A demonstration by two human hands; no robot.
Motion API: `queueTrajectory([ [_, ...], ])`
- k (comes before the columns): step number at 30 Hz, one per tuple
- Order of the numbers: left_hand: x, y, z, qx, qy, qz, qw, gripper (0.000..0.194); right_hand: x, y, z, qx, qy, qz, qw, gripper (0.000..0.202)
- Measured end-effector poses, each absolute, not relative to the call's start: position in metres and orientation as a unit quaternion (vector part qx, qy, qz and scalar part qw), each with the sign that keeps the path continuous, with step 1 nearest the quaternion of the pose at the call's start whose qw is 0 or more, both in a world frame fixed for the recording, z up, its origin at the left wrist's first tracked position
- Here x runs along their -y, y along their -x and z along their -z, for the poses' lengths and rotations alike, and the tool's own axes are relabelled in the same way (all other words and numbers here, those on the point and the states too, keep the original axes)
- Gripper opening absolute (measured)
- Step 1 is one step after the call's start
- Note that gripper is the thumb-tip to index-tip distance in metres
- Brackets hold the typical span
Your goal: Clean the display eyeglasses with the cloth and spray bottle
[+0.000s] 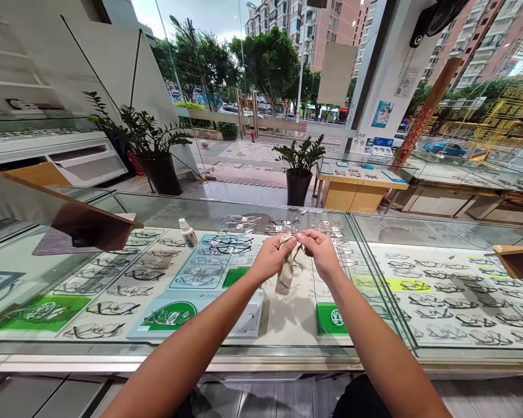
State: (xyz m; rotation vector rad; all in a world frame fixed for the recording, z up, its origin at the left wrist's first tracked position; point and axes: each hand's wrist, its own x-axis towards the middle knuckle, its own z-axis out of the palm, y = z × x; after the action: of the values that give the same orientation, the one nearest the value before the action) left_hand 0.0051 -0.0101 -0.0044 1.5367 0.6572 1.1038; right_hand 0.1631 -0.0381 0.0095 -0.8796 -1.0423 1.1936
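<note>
My left hand [270, 255] and my right hand [320, 249] meet above a glass display counter [261, 351], both pinching a beige cloth [286, 273] that hangs down between them. Whatever the cloth is wrapped around at the fingertips is too small to make out. A small white spray bottle [187, 232] stands on the glass to the left of my left hand. A pair of black-framed glasses [230, 245] lies on the glass just beyond my left hand.
Under the glass lie rows of eyeglass frames [440, 290] with green signs [331, 318]. A wooden stand [82, 223] sits at left, another [520, 260] at right. Potted plants [298, 168] stand by the shop windows beyond.
</note>
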Motion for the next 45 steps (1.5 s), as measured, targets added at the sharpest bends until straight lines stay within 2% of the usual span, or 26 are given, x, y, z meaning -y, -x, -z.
queueTrajectory([
  [9,0.010,-0.005,0.006,-0.253,-0.639,-0.424,0.589,0.054,0.033,-0.167,-0.004,0.412,0.387,-0.530,0.632,0.034],
  [15,0.012,-0.006,0.004,-0.290,-0.632,-0.469,0.544,0.050,0.036,-0.159,-0.003,0.456,0.384,-0.518,0.613,0.034],
  [18,0.011,-0.006,0.003,-0.284,-0.643,-0.473,0.532,0.052,0.036,-0.159,-0.004,0.440,0.383,-0.515,0.628,0.034],
  [23,0.003,0.000,0.004,-0.275,-0.627,-0.457,0.568,0.051,0.034,-0.171,-0.010,0.415,0.377,-0.502,0.658,0.037],
  [31,-0.015,0.011,0.009,-0.297,-0.572,-0.506,0.574,0.047,0.036,-0.187,-0.022,0.420,0.366,-0.462,0.690,0.035],
  [37,-0.003,0.013,-0.004,-0.284,-0.616,-0.464,0.569,0.040,0.032,-0.190,-0.020,0.421,0.382,-0.407,0.715,0.032],
  [41,0.000,0.022,-0.014,-0.301,-0.686,-0.432,0.502,0.041,0.026,-0.194,-0.015,0.420,0.399,-0.341,0.741,0.029],
  [45,-0.003,0.034,-0.024,-0.407,-0.730,-0.442,0.326,0.044,0.022,-0.196,-0.009,0.433,0.409,-0.309,0.742,0.026],
])
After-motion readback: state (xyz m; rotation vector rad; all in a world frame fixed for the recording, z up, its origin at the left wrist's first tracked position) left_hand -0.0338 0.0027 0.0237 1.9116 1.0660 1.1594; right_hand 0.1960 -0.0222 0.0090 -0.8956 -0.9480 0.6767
